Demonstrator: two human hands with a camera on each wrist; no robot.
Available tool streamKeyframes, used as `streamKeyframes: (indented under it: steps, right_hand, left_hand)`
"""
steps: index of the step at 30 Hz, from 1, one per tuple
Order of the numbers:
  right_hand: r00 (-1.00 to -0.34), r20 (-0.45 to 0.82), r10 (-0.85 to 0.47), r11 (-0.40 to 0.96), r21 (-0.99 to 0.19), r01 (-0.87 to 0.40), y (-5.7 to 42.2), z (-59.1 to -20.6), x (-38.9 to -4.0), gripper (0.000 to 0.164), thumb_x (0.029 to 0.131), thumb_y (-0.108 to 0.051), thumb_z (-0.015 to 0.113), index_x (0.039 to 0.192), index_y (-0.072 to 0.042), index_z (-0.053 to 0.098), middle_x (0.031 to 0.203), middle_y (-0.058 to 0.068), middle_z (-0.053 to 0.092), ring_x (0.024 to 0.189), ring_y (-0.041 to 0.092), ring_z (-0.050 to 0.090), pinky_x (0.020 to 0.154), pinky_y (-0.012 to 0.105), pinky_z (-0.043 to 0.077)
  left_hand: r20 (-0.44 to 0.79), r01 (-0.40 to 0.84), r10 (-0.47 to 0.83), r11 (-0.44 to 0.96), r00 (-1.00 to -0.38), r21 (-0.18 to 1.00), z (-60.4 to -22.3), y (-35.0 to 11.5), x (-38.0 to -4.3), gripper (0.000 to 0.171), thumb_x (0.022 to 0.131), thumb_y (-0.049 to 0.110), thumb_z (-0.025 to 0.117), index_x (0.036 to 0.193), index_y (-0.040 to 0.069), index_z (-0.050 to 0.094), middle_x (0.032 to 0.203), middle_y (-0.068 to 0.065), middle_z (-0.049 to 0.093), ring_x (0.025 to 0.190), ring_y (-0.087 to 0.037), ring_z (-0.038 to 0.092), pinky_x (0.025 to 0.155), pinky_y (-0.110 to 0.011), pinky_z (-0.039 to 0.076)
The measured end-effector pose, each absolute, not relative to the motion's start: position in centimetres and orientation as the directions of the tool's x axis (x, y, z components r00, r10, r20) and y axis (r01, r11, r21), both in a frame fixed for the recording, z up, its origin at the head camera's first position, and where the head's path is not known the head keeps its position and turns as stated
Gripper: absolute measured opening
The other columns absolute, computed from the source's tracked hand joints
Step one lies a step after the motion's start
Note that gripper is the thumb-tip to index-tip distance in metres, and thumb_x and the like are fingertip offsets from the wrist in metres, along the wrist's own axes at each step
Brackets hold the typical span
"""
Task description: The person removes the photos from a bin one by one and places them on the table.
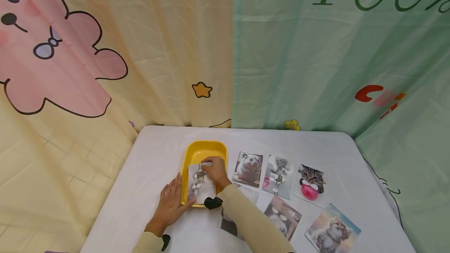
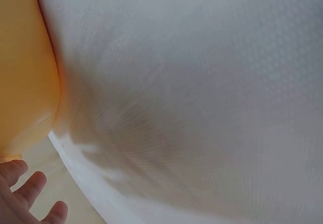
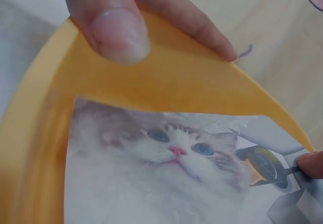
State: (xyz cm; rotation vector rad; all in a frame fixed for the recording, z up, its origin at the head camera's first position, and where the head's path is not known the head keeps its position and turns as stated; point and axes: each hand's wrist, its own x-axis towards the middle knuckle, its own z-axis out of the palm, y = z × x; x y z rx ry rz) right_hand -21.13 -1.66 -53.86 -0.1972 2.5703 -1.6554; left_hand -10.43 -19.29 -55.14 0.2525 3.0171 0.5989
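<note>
A yellow tray (image 1: 201, 152) stands on the white table, and a photo card of a fluffy kitten (image 1: 199, 188) lies in its near part. My right hand (image 1: 216, 172) pinches the card near its far right edge; in the right wrist view only one fingertip (image 3: 311, 165) shows on the card. The left hand (image 1: 168, 203) rests against the tray's near left side, its fingers extended and spread, the thumb (image 3: 118, 35) over the rim. Left fingers (image 2: 31, 186) appear beside the tray's outer wall (image 2: 25, 72) in the left wrist view.
Right of the tray lie several photo cards: a hamster-like animal (image 1: 247, 169), grey kittens (image 1: 279, 175), a tabby with a pink ball (image 1: 310, 184), a praying kitten (image 1: 333, 230). My right sleeve (image 1: 251, 220) partly covers other cards. Printed curtains (image 1: 168, 69) hang behind the table.
</note>
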Motion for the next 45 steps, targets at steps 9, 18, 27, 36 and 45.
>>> streamKeyframes:
  steps: [9, 18, 27, 36, 45]
  right_hand:
    - [-0.991, 0.038, -0.128, 0.395, -0.915, -0.086, -0.1, -52.9, -21.0, 0.010, 0.086, -0.012, 0.071, 0.092, -0.008, 0.077, 0.092, 0.003, 0.072, 0.090, 0.020, 0.065, 0.080, 0.033, 0.055]
    - [-0.993, 0.106, -0.059, 0.323, -0.939, -0.119, 2.3, -51.7, -21.1, 0.014, 0.087, -0.011, 0.071, 0.097, -0.003, 0.076, 0.099, 0.011, 0.071, 0.098, 0.030, 0.064, 0.083, 0.041, 0.054]
    - [-0.994, 0.084, 0.070, 0.242, -0.968, -0.064, 5.7, -49.5, -21.4, 0.014, 0.086, -0.015, 0.072, 0.097, -0.008, 0.076, 0.103, 0.006, 0.071, 0.102, 0.024, 0.063, 0.086, 0.040, 0.052]
    - [-0.983, 0.027, 0.182, 0.227, -0.974, 0.015, 12.0, -48.6, -21.3, 0.015, 0.086, -0.017, 0.073, 0.099, -0.009, 0.076, 0.110, 0.008, 0.069, 0.100, 0.025, 0.061, 0.081, 0.038, 0.050]
    - [-0.943, -0.038, 0.329, 0.227, -0.967, 0.118, 21.5, -49.9, -20.1, 0.025, 0.088, -0.015, 0.071, 0.108, 0.000, 0.072, 0.122, 0.017, 0.063, 0.121, 0.027, 0.050, 0.100, 0.043, 0.040]
  left_hand:
    - [-0.027, 0.150, 0.173, 0.913, -0.985, 0.378, -55.1, -19.3, -10.4, 0.099, 0.088, 0.058, 0.055, 0.149, -0.010, 0.015, 0.155, -0.025, 0.022, 0.137, -0.040, 0.027, 0.111, -0.059, 0.015]
    - [-0.011, 0.168, 0.187, 0.906, -0.982, 0.389, -55.2, -19.4, -10.4, 0.098, 0.089, 0.057, 0.056, 0.148, -0.011, 0.016, 0.155, -0.026, 0.022, 0.137, -0.041, 0.026, 0.110, -0.060, 0.016]
    - [0.003, 0.179, 0.195, 0.895, -0.981, 0.409, -55.3, -19.6, -10.4, 0.099, 0.087, 0.055, 0.059, 0.148, -0.011, 0.016, 0.154, -0.027, 0.022, 0.136, -0.042, 0.026, 0.110, -0.060, 0.015]
    - [-0.038, 0.163, 0.194, 0.900, -0.980, 0.404, -55.1, -19.8, -10.5, 0.101, 0.089, 0.059, 0.055, 0.149, -0.010, 0.012, 0.155, -0.027, 0.019, 0.138, -0.042, 0.024, 0.110, -0.060, 0.013]
    - [-0.039, 0.165, 0.198, 0.897, -0.979, 0.409, -55.3, -19.8, -10.7, 0.101, 0.089, 0.059, 0.055, 0.149, -0.010, 0.012, 0.155, -0.028, 0.018, 0.138, -0.042, 0.024, 0.109, -0.061, 0.013]
